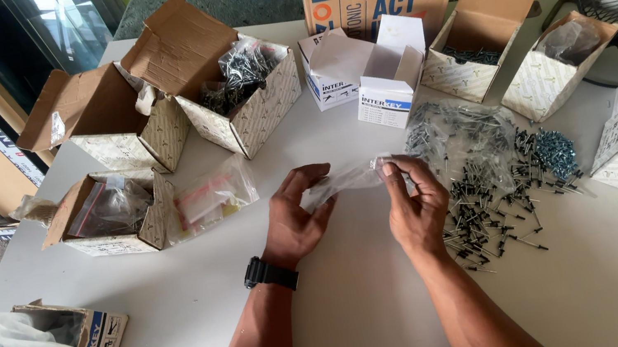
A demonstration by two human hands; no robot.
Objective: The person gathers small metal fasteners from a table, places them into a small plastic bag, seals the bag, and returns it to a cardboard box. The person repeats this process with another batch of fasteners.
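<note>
Clear plastic, a small empty-looking bag (348,179), is stretched at the centre of the frame between the 2 hands, its long axis running left to right just above the white table (350,317). The left hand (296,222) pinches the bag's left end between thumb and fingers; the right hand (415,206) pinches the right end, fingers narrow. Just right of the right hand lies a spread of loose dark rivets (489,202), nearer that hand. Open cardboard boxes (245,92) ring the upper frame.
</note>
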